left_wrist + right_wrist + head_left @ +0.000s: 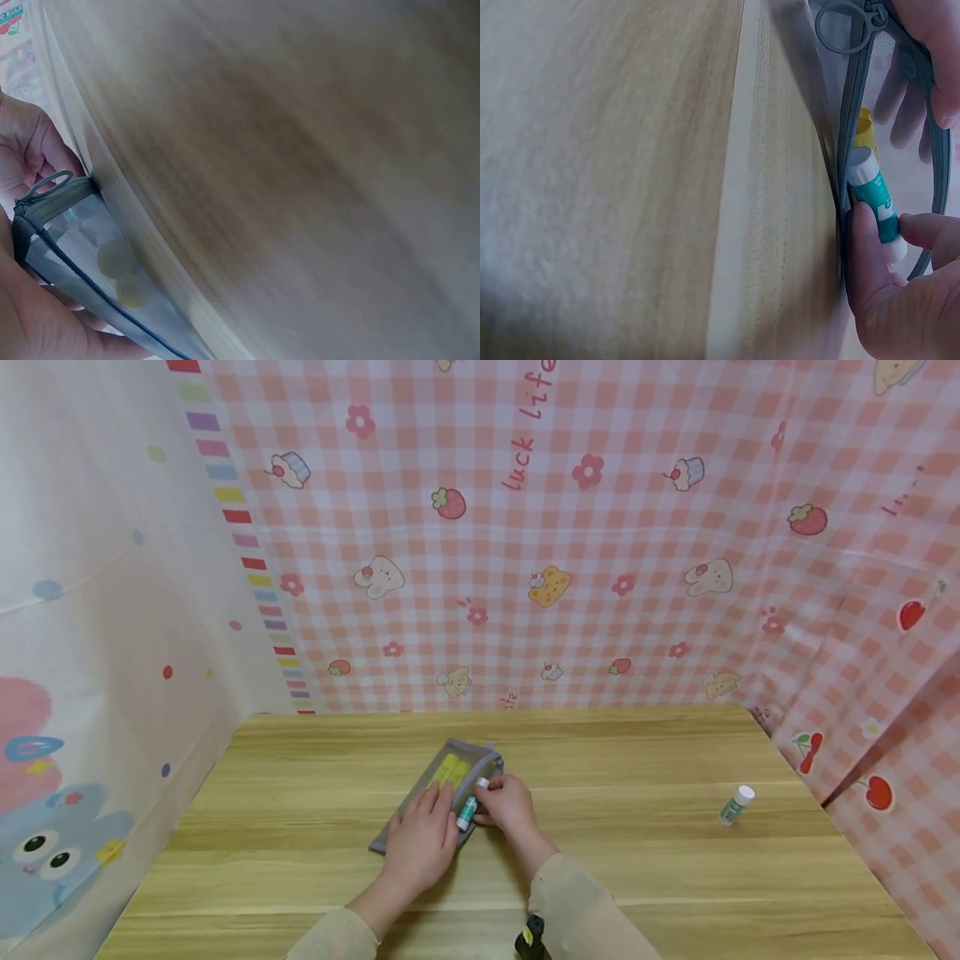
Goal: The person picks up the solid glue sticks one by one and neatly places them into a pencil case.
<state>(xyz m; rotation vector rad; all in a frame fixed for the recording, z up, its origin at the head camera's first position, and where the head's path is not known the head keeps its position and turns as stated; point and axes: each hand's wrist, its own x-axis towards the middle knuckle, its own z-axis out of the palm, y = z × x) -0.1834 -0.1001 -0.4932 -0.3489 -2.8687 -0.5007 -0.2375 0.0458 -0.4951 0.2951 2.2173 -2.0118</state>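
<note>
A grey mesh zipper pouch [427, 783] lies slantwise on the wooden table, with yellow stick-shaped items [453, 767] inside it. My left hand [422, 842] holds the pouch, its fingers spread over the mesh. In the right wrist view, the left thumb sits at the zipper edge, while other fingers [905, 118] show through the mesh. Between thumb and fingers, my right hand [512, 810] pinches a green-and-white glue stick [468, 811] at the pouch's unzipped mouth. The zipper's ring pull [843, 27] hangs near one end of that opening.
A second glue stick [737, 805], green with a white cap, stands toward the right side of the table [645, 860]. Patterned cloth [480, 543] hangs behind the table and along both sides. A black object [531, 937] shows beside the right sleeve.
</note>
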